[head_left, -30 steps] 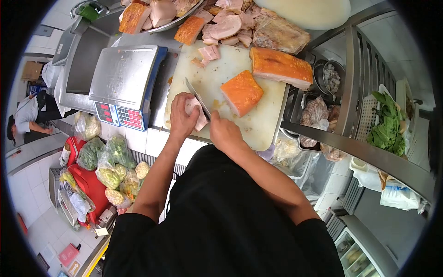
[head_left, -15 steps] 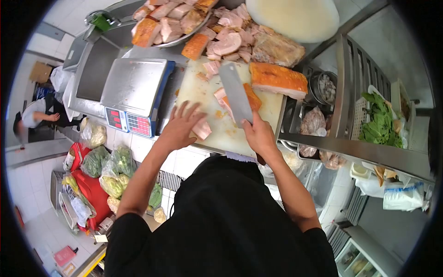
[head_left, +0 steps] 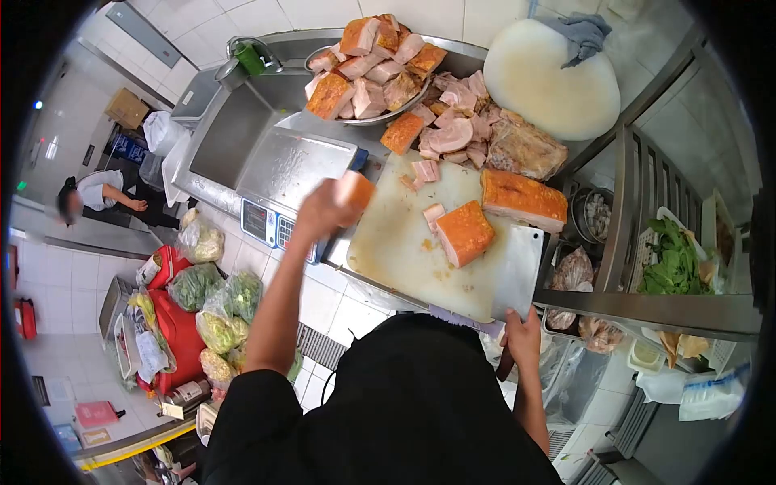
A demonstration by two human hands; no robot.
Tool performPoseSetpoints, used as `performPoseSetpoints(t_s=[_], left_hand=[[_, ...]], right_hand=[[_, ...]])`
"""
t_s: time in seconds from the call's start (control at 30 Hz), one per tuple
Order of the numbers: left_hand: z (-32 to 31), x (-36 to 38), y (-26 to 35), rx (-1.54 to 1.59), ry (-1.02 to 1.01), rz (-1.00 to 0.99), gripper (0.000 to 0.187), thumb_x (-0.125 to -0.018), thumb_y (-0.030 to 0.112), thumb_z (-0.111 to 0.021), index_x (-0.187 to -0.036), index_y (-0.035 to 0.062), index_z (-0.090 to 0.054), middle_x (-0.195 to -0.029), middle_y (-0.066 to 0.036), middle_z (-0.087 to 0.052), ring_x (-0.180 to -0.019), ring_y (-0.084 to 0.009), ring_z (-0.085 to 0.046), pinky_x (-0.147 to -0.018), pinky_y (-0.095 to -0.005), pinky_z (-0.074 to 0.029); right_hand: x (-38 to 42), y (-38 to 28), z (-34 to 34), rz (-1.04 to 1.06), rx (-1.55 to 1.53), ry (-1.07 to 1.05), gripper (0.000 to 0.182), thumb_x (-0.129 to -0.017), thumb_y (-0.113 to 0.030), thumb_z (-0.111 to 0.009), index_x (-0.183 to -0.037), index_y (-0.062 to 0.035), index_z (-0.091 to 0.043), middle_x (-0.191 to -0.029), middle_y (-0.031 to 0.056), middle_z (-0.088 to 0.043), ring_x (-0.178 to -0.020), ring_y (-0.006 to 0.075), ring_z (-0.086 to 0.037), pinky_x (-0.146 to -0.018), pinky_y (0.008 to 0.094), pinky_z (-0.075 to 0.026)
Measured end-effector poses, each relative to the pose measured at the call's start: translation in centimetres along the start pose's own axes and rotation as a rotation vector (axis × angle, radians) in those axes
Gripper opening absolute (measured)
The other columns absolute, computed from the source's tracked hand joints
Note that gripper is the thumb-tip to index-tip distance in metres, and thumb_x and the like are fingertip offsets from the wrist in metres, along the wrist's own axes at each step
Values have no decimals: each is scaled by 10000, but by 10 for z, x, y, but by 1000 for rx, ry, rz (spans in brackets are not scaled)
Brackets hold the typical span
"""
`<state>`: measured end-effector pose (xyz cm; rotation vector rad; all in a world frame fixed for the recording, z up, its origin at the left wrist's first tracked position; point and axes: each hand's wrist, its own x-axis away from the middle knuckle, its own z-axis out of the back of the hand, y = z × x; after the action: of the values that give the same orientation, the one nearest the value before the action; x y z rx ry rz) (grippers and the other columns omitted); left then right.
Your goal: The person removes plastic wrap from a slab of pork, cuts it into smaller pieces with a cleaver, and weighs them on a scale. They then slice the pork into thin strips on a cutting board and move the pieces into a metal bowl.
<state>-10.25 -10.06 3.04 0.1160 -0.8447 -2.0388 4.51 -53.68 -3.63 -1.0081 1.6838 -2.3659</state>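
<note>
My left hand [head_left: 318, 212] is closed around a chunk of roast pork [head_left: 356, 191] with orange skin, raised at the board's left edge in front of the scale [head_left: 303, 162]. My right hand [head_left: 524, 333] grips the dark handle of a cleaver [head_left: 519, 263]. Its broad blade lies flat over the right side of the cutting board [head_left: 384, 234]. On the board sit a skin-up pork block [head_left: 466, 233], a small cut piece [head_left: 433, 216] touching it, and some pale strips [head_left: 423, 173]. A longer pork slab [head_left: 524, 200] rests at the back right.
Behind the board are a metal bowl [head_left: 380, 119] heaped with pork chunks, loose meat pieces [head_left: 453, 133] and a round white board [head_left: 550, 81]. A sink [head_left: 234, 133] stands left, a metal rack [head_left: 671, 303] right. Another person [head_left: 105, 194] is at far left.
My left hand has lifted the pork chunk off the board, up toward the scale. The cleaver has moved from the board's middle to its right side. The view has shifted too.
</note>
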Motion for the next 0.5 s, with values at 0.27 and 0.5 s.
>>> performPoseSetpoints(t_s=[0.27,0.5], left_hand=[[4,-38,-10,-377,468,-253,571,-794,260,-775,-1296,29,-629,-1267,-237,-643,-1191,-393,-607,-1025,-468,-482],[-180,-26,40,-451,-147,-639,595,-816,272,-760,-1381,208,-586,-1430,-88,-549,-1261,-370,-549,-999,-456,-508]], right_hand=[[-4,11,10,46,-61,32,277,-999,-164,-599,-1198,24,-555,-772,72,-619,-432,115,-515,-392,283,-439],[2,6,10,84,-16,3,298,-1003,-172,-608,-1224,18,-550,-717,54,-584,-432,111,-505,-398,280,-444]])
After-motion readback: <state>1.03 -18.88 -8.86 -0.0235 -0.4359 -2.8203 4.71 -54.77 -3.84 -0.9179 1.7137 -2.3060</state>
